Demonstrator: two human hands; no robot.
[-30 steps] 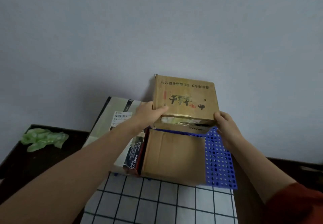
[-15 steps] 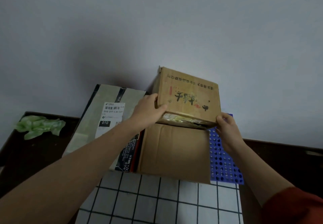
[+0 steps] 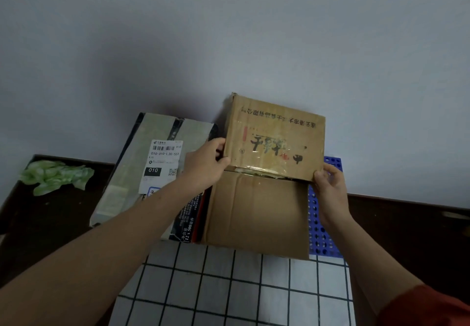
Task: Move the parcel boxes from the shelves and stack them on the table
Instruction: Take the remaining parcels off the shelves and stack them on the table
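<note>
A small brown parcel box point(image 3: 276, 137) with black printed characters sits tilted on top of a larger plain cardboard box point(image 3: 256, 213), close to the wall. My left hand point(image 3: 203, 165) grips its near left corner, thumb on top. My right hand point(image 3: 329, 185) holds its near right corner. To the left lies a long taped parcel point(image 3: 142, 170) with a white shipping label, side by side with the large box.
The boxes rest on a dark table point(image 3: 50, 221) with a white checked cloth point(image 3: 229, 292) in front. A blue perforated board point(image 3: 323, 234) sticks out to the right under the large box. A crumpled green bag point(image 3: 56, 175) lies at the far left.
The small box has come down onto the far part of the large box, both hands staying on its corners. The view has tilted, so the stack sits lower and more of the labelled parcel shows.
</note>
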